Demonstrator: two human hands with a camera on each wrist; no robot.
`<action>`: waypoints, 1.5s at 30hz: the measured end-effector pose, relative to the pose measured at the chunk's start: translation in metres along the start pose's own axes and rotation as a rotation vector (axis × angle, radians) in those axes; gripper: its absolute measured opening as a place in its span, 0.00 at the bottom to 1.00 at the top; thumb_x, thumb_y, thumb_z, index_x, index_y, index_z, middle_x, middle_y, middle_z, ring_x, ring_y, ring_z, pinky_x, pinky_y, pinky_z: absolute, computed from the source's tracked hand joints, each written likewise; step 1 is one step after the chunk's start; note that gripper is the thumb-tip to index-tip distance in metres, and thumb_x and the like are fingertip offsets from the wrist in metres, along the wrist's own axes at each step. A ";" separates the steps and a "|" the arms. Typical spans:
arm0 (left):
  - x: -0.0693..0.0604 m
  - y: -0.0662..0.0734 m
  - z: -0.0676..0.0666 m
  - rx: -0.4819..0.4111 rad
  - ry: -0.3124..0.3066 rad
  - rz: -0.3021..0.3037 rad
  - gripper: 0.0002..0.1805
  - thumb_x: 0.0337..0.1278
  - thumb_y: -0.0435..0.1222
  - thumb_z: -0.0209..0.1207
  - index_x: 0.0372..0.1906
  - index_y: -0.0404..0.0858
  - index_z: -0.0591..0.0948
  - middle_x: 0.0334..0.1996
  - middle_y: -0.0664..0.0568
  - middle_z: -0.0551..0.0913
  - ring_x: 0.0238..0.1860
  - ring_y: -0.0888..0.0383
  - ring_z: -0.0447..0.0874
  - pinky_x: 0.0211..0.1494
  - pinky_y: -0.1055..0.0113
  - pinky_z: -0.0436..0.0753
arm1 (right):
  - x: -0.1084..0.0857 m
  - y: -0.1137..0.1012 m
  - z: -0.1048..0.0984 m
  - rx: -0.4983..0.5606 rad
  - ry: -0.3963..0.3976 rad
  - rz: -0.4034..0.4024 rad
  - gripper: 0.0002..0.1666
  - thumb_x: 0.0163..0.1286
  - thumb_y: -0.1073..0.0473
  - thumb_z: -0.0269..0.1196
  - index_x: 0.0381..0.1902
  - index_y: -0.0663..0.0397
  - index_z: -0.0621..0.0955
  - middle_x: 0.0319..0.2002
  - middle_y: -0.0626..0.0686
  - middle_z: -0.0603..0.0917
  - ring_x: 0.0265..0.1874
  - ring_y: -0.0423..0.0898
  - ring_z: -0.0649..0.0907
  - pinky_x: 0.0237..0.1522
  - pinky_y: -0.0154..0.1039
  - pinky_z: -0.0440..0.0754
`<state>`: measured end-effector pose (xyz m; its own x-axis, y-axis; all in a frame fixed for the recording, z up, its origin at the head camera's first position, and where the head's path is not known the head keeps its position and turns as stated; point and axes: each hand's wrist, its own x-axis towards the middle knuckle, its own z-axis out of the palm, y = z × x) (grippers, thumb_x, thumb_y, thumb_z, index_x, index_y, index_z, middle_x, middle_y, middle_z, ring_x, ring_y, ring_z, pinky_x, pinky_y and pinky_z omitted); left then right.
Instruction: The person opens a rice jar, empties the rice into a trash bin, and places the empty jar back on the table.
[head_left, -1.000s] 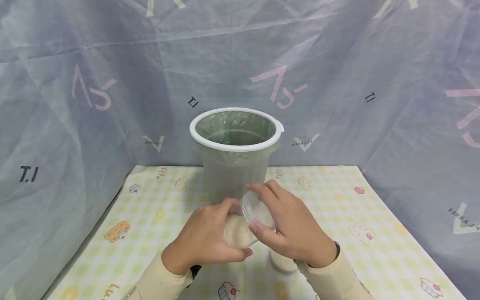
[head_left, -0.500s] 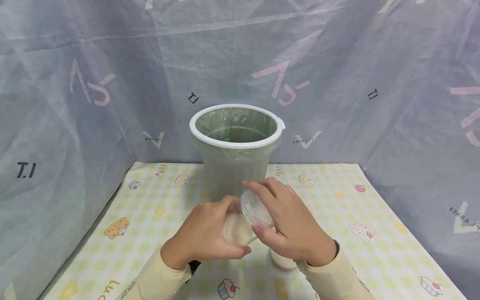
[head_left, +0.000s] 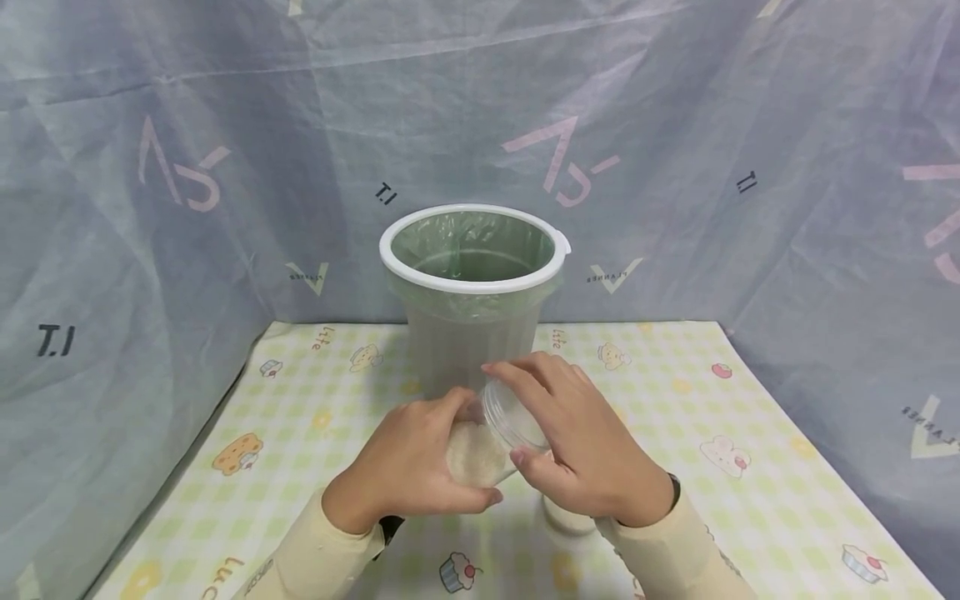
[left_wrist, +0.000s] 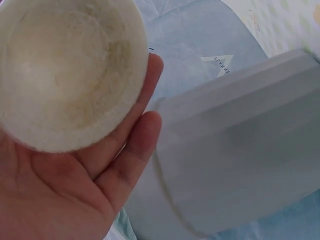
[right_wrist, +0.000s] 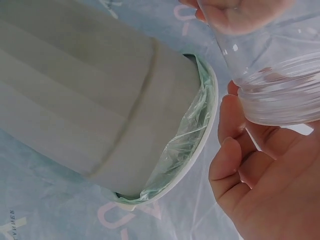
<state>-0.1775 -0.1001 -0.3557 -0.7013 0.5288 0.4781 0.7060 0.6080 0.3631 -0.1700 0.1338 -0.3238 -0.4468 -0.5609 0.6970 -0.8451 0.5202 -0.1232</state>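
A clear jar with off-white contents [head_left: 474, 454] is tilted between the two hands. My left hand [head_left: 408, 462] grips its body, fingers behind and thumb in front; the left wrist view shows the jar's round base [left_wrist: 70, 75] against the palm of my left hand [left_wrist: 85, 190]. My right hand [head_left: 581, 442] holds the clear ribbed, threaded-looking end [head_left: 513, 412] with fingers above and thumb below. In the right wrist view, this ribbed part [right_wrist: 280, 95] rests in the fingers of my right hand [right_wrist: 265, 170]. Whether it is a separate lid, I cannot tell.
Behind the hands stands a grey bin [head_left: 472, 342] with a white rim and green liner. A round pale-topped object [head_left: 567, 518] sits on the checked tablecloth [head_left: 285, 500], partly under my right wrist. Grey-blue cloth [head_left: 337, 167] hangs at the back and sides.
The head view has tipped slightly, so the bin sits a little higher in it. My right thumb has shifted slightly right along the clear part; both hands keep their hold.
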 end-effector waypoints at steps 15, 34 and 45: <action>0.000 -0.001 0.000 0.105 0.038 -0.025 0.44 0.24 0.62 0.78 0.53 0.49 0.77 0.34 0.67 0.82 0.26 0.69 0.74 0.30 0.71 0.77 | -0.002 0.002 0.001 0.020 -0.030 0.126 0.46 0.68 0.36 0.59 0.80 0.42 0.62 0.62 0.50 0.76 0.54 0.45 0.78 0.54 0.47 0.77; 0.001 0.001 0.009 0.225 0.117 0.029 0.47 0.20 0.62 0.78 0.52 0.42 0.78 0.24 0.63 0.80 0.21 0.65 0.74 0.29 0.67 0.77 | -0.006 0.001 0.008 -0.028 -0.072 0.361 0.33 0.71 0.33 0.62 0.66 0.42 0.76 0.48 0.42 0.81 0.31 0.37 0.76 0.38 0.37 0.79; 0.001 0.000 0.007 0.065 0.012 -0.012 0.43 0.23 0.62 0.78 0.52 0.50 0.76 0.32 0.66 0.79 0.28 0.69 0.76 0.33 0.72 0.78 | -0.005 0.000 0.005 -0.084 -0.052 0.276 0.27 0.71 0.38 0.62 0.63 0.40 0.78 0.44 0.41 0.79 0.23 0.36 0.71 0.27 0.32 0.73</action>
<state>-0.1786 -0.0958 -0.3607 -0.7081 0.5143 0.4838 0.6894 0.6516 0.3164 -0.1691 0.1332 -0.3307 -0.6729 -0.4214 0.6080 -0.6631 0.7078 -0.2433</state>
